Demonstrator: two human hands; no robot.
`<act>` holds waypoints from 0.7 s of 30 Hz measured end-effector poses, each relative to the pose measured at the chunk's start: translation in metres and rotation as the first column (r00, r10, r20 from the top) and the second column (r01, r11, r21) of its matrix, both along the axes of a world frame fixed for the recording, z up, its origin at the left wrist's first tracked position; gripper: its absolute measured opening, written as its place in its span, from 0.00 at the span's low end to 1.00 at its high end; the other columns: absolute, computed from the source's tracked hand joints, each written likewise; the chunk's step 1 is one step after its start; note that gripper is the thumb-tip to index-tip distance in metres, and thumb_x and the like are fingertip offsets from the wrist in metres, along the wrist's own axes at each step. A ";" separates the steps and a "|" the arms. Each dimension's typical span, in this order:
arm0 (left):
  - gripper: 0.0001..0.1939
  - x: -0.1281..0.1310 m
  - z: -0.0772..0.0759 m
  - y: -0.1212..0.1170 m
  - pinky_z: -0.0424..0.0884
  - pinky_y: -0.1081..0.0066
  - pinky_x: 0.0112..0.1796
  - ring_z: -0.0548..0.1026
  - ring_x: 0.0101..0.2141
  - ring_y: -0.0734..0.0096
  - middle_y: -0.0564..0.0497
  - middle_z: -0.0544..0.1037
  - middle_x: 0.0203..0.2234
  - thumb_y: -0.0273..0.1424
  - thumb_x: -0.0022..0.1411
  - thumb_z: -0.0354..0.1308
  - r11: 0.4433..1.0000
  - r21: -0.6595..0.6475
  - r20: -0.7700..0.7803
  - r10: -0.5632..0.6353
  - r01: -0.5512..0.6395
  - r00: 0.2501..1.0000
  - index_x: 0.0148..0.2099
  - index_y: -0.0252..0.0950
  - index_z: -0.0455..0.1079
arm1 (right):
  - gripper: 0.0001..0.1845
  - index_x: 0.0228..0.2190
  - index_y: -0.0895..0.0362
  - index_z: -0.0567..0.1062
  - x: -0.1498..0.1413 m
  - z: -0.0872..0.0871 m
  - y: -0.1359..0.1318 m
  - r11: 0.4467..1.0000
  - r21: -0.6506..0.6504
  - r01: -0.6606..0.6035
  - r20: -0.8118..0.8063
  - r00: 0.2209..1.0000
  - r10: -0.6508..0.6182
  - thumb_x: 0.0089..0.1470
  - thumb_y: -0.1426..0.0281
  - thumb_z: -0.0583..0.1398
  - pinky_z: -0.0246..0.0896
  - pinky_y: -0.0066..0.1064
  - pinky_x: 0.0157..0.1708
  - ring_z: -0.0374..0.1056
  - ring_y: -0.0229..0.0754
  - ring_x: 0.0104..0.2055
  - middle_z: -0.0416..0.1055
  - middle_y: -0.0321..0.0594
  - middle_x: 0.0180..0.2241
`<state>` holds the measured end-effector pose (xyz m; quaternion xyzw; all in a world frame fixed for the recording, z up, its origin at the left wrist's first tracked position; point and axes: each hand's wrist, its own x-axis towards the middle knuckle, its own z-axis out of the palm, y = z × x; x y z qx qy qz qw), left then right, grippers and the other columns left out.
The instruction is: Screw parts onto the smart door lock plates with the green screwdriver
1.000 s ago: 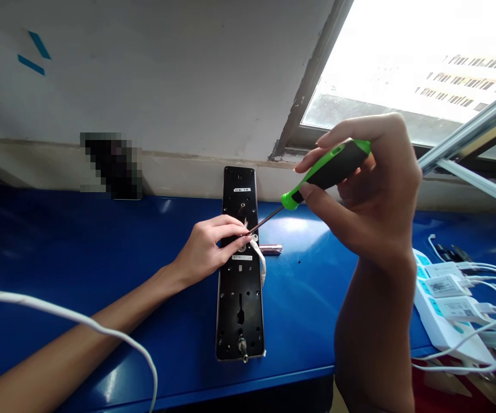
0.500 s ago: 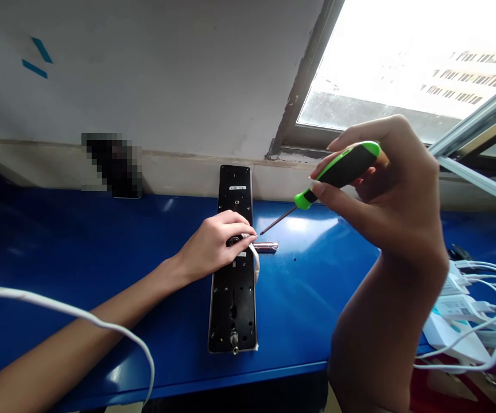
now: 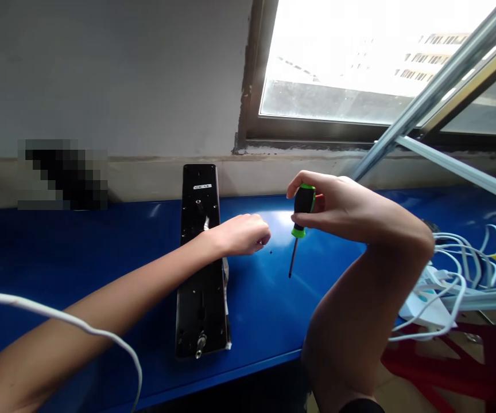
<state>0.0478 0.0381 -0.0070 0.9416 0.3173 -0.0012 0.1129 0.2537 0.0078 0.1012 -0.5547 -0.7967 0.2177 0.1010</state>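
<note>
A long black lock panel (image 3: 200,258) lies lengthwise on the blue table (image 3: 80,258), with a white label near its far end and a metal stub at its near end. My left hand (image 3: 243,234) reaches across the panel's middle. Its fingers are curled together just right of the panel, low over the table; anything in them is hidden. My right hand (image 3: 338,203) grips a green-and-black screwdriver (image 3: 300,218) by the handle. The shaft points down, its tip close above the table, right of my left hand. A tiny dark speck (image 3: 271,251) lies between the two hands.
A white power strip with plugs and tangled white cables (image 3: 441,281) sits at the table's right end. Slanted aluminium bars (image 3: 424,92) cross in front of the window. A white cable (image 3: 80,324) arcs over my left forearm. Something red (image 3: 446,367) lies below the table edge.
My right hand dropped and swung the screwdriver from slanting at the panel to pointing down over the table. My left hand left the panel's centre for the right, covering the small metal cylinder there. The view shifted right.
</note>
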 end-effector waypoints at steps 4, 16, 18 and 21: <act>0.10 0.021 -0.010 0.009 0.61 0.67 0.30 0.77 0.33 0.62 0.47 0.82 0.35 0.21 0.62 0.57 1.000 -0.019 -0.059 -0.016 0.015 0.998 0.36 0.37 0.80 | 0.16 0.43 0.47 0.73 0.010 0.000 0.000 1.000 0.018 0.023 -0.014 1.000 -0.022 0.52 0.63 0.67 0.68 0.33 0.23 0.74 0.44 0.29 0.77 0.35 0.29; 0.12 0.032 -0.027 0.013 0.59 0.68 0.26 0.74 0.27 0.64 0.48 0.80 0.30 0.21 0.60 0.56 0.999 -0.052 -0.099 -0.019 0.013 0.995 0.37 0.38 0.80 | 0.17 0.45 0.47 0.73 0.019 0.002 -0.003 1.000 0.004 0.012 -0.056 0.998 -0.012 0.52 0.64 0.67 0.64 0.31 0.22 0.73 0.43 0.29 0.76 0.35 0.29; 0.13 0.031 -0.027 0.013 0.61 0.68 0.28 0.76 0.29 0.62 0.47 0.81 0.33 0.22 0.61 0.56 0.999 -0.035 -0.100 0.003 -0.006 0.995 0.40 0.39 0.81 | 0.18 0.45 0.48 0.73 0.018 0.003 -0.003 1.000 0.005 0.014 -0.052 0.999 -0.014 0.52 0.64 0.67 0.64 0.31 0.22 0.73 0.43 0.29 0.76 0.36 0.29; 0.12 0.030 -0.024 0.011 0.65 0.67 0.31 0.79 0.33 0.59 0.45 0.82 0.36 0.23 0.61 0.58 0.999 -0.024 -0.114 0.027 -0.030 0.993 0.41 0.39 0.81 | 0.18 0.45 0.48 0.73 0.016 0.004 -0.004 1.000 0.010 0.009 -0.051 0.999 -0.009 0.53 0.63 0.67 0.64 0.31 0.22 0.73 0.43 0.28 0.76 0.35 0.29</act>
